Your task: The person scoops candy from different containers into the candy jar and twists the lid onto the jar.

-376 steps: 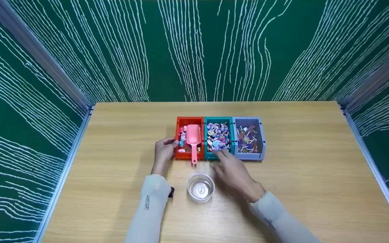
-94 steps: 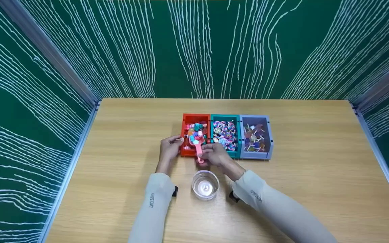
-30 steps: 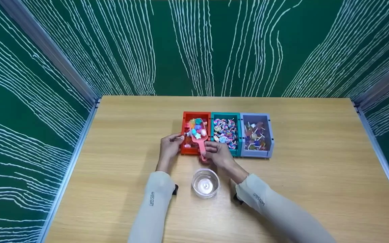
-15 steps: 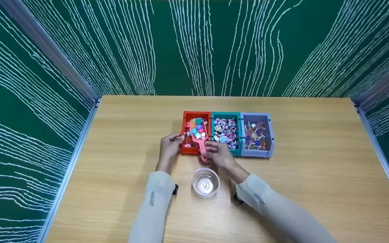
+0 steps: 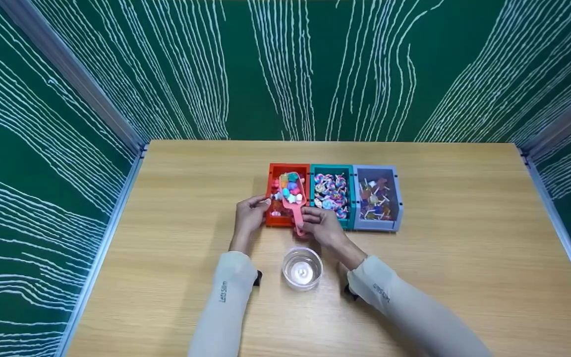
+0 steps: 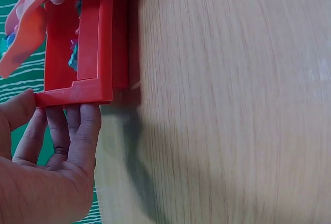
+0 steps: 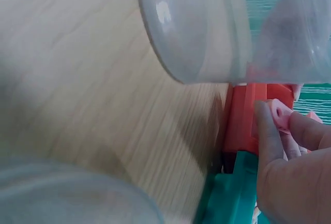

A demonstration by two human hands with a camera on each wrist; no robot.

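Note:
My left hand [image 5: 250, 218] grips the left side of the red bin [image 5: 278, 221]. In the left wrist view its thumb lies on the bin's rim and the fingers press the outer wall. My right hand [image 5: 322, 225] pinches the handle of a pink scoop [image 5: 297, 215], held over the red bin. Several small colourful pieces [image 5: 291, 187], some round, one star-like, fill the scoop. A few similar pieces lie in the bin below, partly hidden by the scoop. Nearer the person stands a clear round cup [image 5: 302, 270] with nothing visible inside.
Right of the red bin, a teal bin [image 5: 331, 169] holds swirl-patterned lollipops and a lavender bin [image 5: 377, 226] holds translucent ones. All three adjoin on the wooden table [image 5: 464, 223]. Green walls with white lines surround it. A blurred translucent edge [image 7: 77, 182] shows in the right wrist view.
Earlier the pink scoop lay in the red bin, untouched. Since then my right hand has taken its handle and raised it, loaded with pieces. Over the last second it barely moves; my left hand stays.

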